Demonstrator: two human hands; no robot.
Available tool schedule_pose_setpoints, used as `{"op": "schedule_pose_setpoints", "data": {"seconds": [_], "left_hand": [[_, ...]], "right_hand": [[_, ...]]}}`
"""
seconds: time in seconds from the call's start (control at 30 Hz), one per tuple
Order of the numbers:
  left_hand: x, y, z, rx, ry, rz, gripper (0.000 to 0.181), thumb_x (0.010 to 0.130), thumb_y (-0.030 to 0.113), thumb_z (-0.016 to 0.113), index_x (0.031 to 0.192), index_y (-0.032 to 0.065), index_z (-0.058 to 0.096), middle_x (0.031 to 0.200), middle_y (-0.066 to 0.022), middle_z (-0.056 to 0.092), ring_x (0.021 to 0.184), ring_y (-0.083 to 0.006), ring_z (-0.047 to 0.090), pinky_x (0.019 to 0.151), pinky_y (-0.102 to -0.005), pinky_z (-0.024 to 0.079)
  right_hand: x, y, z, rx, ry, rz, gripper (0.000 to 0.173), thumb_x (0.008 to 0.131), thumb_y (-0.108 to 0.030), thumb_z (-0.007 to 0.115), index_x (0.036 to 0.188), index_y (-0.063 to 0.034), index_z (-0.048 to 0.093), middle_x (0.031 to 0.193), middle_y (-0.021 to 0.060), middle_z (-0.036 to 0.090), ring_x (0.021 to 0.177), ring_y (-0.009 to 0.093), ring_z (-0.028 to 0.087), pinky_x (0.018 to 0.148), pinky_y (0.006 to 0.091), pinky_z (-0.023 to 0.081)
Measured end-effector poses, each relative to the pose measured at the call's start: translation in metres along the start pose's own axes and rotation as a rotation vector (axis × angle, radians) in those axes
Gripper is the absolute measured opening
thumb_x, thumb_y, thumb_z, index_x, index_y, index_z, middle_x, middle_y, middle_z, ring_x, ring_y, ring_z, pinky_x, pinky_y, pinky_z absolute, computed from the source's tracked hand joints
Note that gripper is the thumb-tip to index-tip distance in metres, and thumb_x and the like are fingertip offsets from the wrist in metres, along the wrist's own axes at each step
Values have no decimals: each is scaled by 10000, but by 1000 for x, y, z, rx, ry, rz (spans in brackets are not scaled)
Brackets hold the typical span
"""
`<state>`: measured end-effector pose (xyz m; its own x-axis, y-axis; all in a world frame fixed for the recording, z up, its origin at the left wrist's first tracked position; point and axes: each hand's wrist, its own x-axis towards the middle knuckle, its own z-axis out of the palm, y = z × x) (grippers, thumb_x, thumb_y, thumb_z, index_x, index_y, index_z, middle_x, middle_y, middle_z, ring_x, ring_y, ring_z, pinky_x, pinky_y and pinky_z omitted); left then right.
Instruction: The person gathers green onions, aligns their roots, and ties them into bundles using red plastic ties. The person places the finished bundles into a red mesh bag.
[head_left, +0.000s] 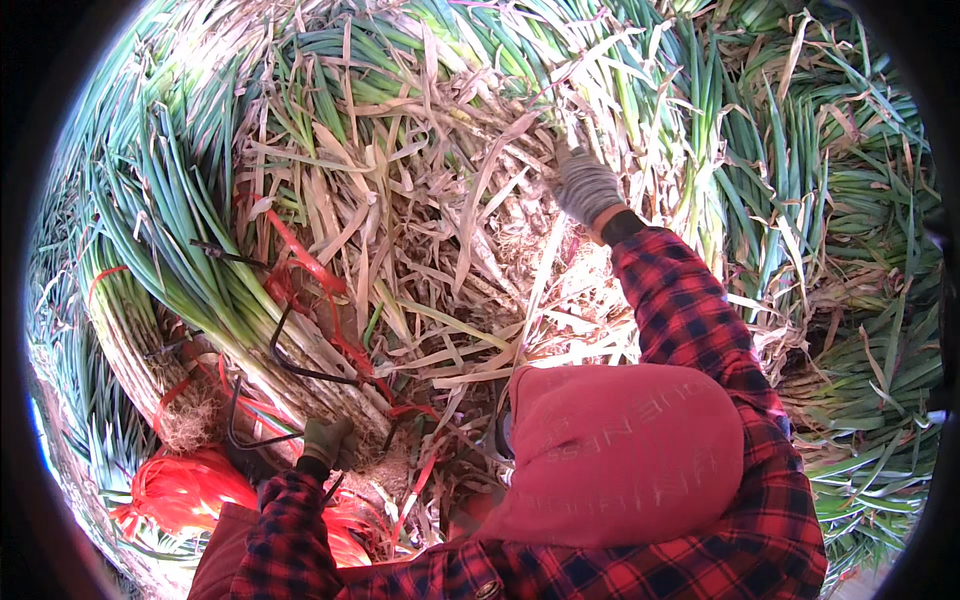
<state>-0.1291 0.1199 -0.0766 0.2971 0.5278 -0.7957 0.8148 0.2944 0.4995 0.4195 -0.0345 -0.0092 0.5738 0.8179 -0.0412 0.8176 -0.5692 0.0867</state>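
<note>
My left hand (330, 442), in a dark glove, is curled at the root end of a bundle of long green onions (247, 330). Whether its fingers hold roots is not clear. This bundle lies slantwise among bent dark metal rods (300, 367), leaves towards the upper left. Further up and right, my right hand (589, 184), in a grey striped glove, reaches into a heap of green onions (630, 142); its fingertips are hidden among pale stalks and dry leaves. Left of the first bundle lies another onion bundle (135, 345), bound with red tape.
Red plastic tape (187, 487) lies bunched at the lower left, with loose strands around the rods. Dry leaves (420, 247) cover the middle. More onions (862, 210) are piled on the right. A red cap (622, 457) bearing writing blocks the lower middle.
</note>
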Motion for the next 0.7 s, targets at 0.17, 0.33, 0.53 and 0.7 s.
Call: {"op": "schedule_pose_setpoints", "data": {"seconds": [0.17,0.33,0.53,0.7], "left_hand": [[-2,7,0,-21,-4,-194,327,748,234,677,560,-19,591,513,-97,581,388,-203,544,357,-325,415],[-3,10,1,-16,-25,-202,376,787,243,577,498,7,538,420,-123,514,287,-239,489,257,-342,378],[-3,8,2,-8,-1,-82,377,787,252,577,505,4,546,430,-117,521,294,-243,500,271,-347,406],[-9,16,-2,1,6,-100,337,758,237,612,531,-9,569,459,-105,544,342,-224,529,315,-338,432]], "right_hand": [[5,-15,-10,186,-77,178,466,736,-429,596,1015,-56,563,843,178,636,798,321,623,678,412,483],[-10,-57,-19,294,-99,123,538,706,-465,644,997,-26,533,793,160,623,747,304,624,653,393,496],[4,-93,45,211,-153,329,819,658,-440,700,1230,30,349,1106,227,526,1005,322,559,775,412,489],[24,-75,26,359,-186,169,810,669,-413,692,1266,31,374,1209,176,502,1029,310,557,833,387,476]]}}
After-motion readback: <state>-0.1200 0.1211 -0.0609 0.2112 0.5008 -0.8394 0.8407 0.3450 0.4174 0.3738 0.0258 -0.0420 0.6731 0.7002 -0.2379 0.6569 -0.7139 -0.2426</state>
